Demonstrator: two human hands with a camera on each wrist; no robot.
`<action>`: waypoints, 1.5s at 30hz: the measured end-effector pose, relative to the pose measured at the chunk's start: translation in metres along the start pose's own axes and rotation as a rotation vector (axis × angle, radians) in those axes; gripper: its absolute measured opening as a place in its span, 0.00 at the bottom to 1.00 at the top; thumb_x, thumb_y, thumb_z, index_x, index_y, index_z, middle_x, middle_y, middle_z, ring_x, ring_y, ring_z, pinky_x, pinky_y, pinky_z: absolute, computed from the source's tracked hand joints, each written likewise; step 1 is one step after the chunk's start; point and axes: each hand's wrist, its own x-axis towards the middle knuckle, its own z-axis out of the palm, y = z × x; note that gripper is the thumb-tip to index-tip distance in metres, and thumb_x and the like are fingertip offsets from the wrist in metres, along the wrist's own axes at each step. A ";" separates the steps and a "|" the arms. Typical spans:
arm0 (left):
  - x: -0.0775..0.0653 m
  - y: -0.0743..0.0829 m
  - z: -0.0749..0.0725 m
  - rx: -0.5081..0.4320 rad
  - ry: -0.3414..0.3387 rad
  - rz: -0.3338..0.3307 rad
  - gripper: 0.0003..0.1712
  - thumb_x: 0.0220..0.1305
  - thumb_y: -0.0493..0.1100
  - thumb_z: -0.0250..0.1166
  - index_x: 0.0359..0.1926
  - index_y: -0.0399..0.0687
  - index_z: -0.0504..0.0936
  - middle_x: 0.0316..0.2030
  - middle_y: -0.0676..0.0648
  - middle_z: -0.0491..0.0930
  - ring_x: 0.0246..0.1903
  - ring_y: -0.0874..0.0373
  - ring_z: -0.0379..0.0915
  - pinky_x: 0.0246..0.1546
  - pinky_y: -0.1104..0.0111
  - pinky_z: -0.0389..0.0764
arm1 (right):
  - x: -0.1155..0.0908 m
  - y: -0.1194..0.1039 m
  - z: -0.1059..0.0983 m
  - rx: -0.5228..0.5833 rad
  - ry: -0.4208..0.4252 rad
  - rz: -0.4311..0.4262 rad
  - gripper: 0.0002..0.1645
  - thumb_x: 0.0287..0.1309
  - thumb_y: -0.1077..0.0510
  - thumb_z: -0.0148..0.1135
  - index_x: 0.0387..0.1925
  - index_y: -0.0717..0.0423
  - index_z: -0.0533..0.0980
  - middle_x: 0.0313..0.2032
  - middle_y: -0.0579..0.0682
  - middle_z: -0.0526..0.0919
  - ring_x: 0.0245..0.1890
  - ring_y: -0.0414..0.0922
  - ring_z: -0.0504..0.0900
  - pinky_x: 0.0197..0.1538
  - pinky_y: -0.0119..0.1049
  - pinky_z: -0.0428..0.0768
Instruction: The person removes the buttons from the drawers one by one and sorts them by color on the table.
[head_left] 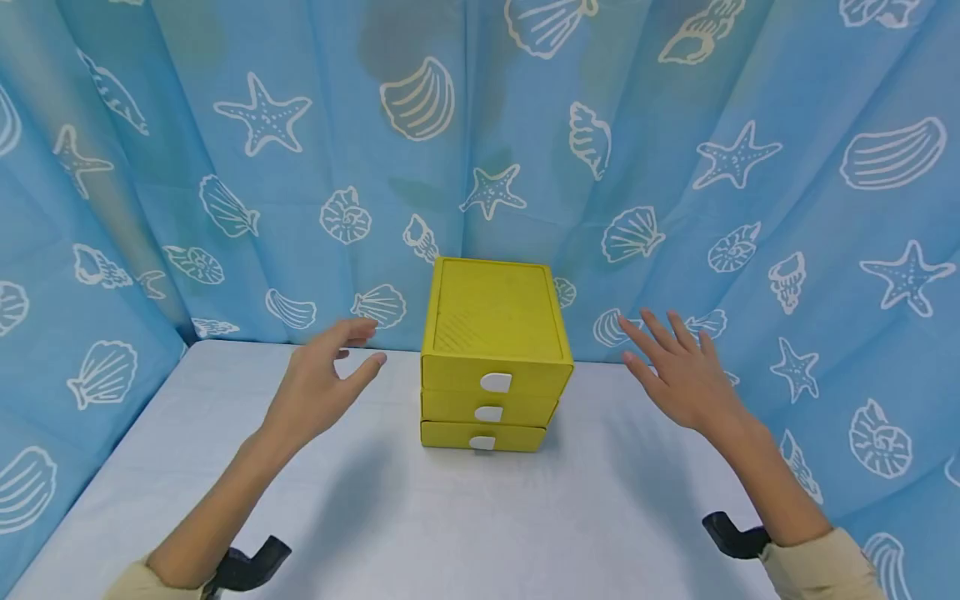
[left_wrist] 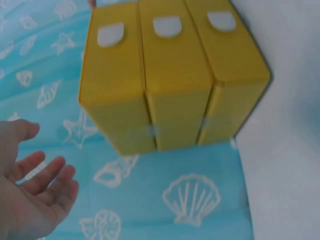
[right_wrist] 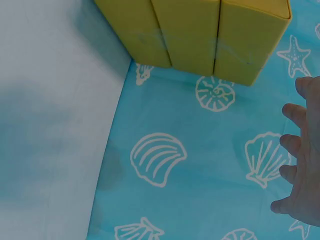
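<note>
A yellow drawer box point(head_left: 495, 317) with three stacked drawers stands on the white table. Each drawer front carries a white tab handle, such as the top handle point(head_left: 496, 382), and all three drawers look closed. To the left of the box, my left hand point(head_left: 318, 379) hovers in the air with loosely bent fingers and thumb apart, holding nothing. On the opposite side, my right hand point(head_left: 682, 379) is raised with its fingers spread, also holding nothing. Neither hand touches the box. In the left wrist view the three drawer fronts point(left_wrist: 172, 55) show; the right wrist view shows the box's side point(right_wrist: 195, 40).
A blue curtain point(head_left: 300, 208) with white shells and starfish hangs right behind the box and along both sides. The white table point(head_left: 465, 525) spreads in front of the box, with shadows of both arms on it. A black wrist mount point(head_left: 251, 564) is on the left forearm, another on the right.
</note>
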 end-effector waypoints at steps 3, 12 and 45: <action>-0.010 0.007 0.007 -0.051 0.007 0.008 0.23 0.59 0.45 0.64 0.55 0.47 0.73 0.49 0.49 0.77 0.49 0.55 0.72 0.46 0.59 0.77 | 0.004 -0.002 -0.001 0.013 0.005 -0.021 0.33 0.68 0.38 0.34 0.71 0.38 0.46 0.70 0.54 0.44 0.68 0.58 0.34 0.61 0.64 0.29; -0.031 0.021 0.041 -0.185 -0.059 -0.015 0.21 0.57 0.43 0.66 0.53 0.50 0.75 0.45 0.53 0.79 0.44 0.64 0.73 0.43 0.69 0.78 | 0.015 -0.013 -0.004 0.069 0.004 -0.046 0.33 0.67 0.37 0.34 0.71 0.39 0.48 0.70 0.53 0.44 0.68 0.59 0.34 0.61 0.66 0.34; -0.016 0.038 0.121 -0.512 0.028 -0.013 0.17 0.57 0.39 0.66 0.48 0.41 0.79 0.44 0.48 0.80 0.43 0.58 0.77 0.40 0.73 0.79 | 0.065 -0.045 0.010 0.050 -0.101 -0.102 0.35 0.65 0.32 0.31 0.70 0.38 0.51 0.70 0.49 0.44 0.68 0.61 0.37 0.61 0.67 0.37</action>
